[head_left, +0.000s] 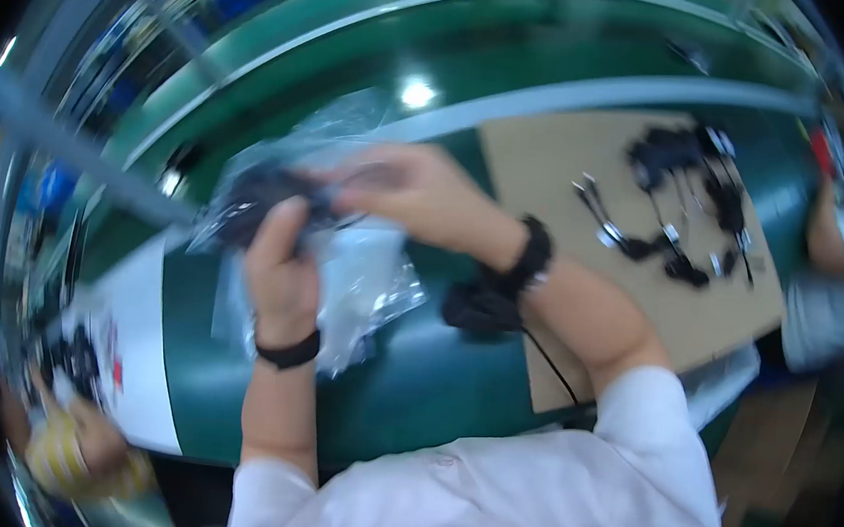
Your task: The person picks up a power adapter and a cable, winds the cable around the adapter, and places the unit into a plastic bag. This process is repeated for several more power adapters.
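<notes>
My left hand [283, 269] is closed round a clear plastic bag with a dark bundle [252, 196] in it, possibly a coiled cable; blur hides its exact kind. From the right, my right hand [423, 195] reaches across to the same bundle, its fingers pinched together at the bundle's near end. What exactly those fingers grip is smeared by motion. More clear plastic bags [365, 279] lie on the green table beneath and beside my hands. Below my right wrist sits a black bundle [480, 307], with a black cable running from it toward the table's front edge.
To the right, a tan board [582, 268] bears several black cables with metal plugs [679, 251]. A white sheet [139, 339] covers the table at left. Co-workers' arms show at the far left [91, 435] and far right [826, 234]. A pale rail [597, 96] runs behind the table.
</notes>
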A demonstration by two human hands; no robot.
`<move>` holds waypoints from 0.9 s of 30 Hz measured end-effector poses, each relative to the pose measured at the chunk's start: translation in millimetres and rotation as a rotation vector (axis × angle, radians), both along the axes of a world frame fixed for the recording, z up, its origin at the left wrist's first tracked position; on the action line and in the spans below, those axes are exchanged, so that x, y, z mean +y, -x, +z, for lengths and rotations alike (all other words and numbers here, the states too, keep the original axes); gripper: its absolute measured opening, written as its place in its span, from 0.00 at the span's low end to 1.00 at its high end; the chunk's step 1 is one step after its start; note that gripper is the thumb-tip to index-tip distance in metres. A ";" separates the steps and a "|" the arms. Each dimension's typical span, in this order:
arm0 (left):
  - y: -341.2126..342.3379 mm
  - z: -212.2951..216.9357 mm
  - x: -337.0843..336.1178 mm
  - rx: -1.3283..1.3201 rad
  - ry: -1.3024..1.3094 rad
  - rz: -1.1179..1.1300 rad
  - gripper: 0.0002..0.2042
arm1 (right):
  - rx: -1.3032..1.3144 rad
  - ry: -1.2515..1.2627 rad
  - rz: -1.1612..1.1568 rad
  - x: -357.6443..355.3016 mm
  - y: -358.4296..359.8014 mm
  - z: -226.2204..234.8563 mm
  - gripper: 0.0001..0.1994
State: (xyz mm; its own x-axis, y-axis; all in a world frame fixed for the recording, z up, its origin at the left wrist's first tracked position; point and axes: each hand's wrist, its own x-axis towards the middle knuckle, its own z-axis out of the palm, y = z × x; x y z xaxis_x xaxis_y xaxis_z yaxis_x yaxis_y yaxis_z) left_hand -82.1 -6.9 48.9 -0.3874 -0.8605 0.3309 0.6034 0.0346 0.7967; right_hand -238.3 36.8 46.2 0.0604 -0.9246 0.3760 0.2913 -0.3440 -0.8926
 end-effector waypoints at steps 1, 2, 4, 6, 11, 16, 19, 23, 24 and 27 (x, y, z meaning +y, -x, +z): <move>-1.5 0.9 0.8 0.025 0.026 -0.010 0.13 | 0.242 -0.095 -0.160 -0.1 1.2 1.9 0.08; -5.4 4.0 3.3 0.055 0.008 -0.039 0.13 | 0.169 -0.039 -0.222 4.9 -1.0 9.9 0.06; -12.9 8.9 1.8 0.116 -0.129 -0.149 0.13 | 0.033 -0.012 -0.279 3.6 5.9 15.1 0.05; -12.0 8.4 4.3 0.183 -0.241 -0.231 0.14 | 0.036 0.073 -0.287 3.4 15.1 17.4 0.07; -13.2 7.7 5.6 0.221 -0.140 -0.207 0.15 | -0.189 0.066 -0.214 -0.8 24.8 6.9 0.19; -9.8 0.0 1.0 0.084 0.111 -0.129 0.14 | -0.301 -0.122 0.274 1.2 -21.4 -6.6 0.36; -5.8 -6.8 8.3 -0.025 0.233 -0.047 0.15 | -0.339 -0.193 0.137 5.3 -32.7 0.9 0.26; 7.2 -9.0 10.8 -0.056 0.167 -0.026 0.18 | -0.249 -0.150 -0.191 3.9 -20.8 -0.8 0.16; 8.4 -16.1 2.0 -0.110 0.103 -0.054 0.22 | -0.211 -0.094 -0.334 -1.2 -20.0 -4.9 0.12; 2.7 -9.8 -1.9 -0.157 -0.020 -0.009 0.34 | 0.348 0.027 -0.656 7.4 -7.6 -3.4 0.09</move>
State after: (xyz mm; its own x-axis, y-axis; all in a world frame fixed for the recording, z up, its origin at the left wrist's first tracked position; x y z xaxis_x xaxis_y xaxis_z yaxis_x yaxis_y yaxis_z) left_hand -84.8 -8.8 39.1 -0.4405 -0.8628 0.2482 0.4715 0.0128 0.8818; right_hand -230.7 44.2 42.7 -0.3817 -0.8024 0.4588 -0.2798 -0.3728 -0.8847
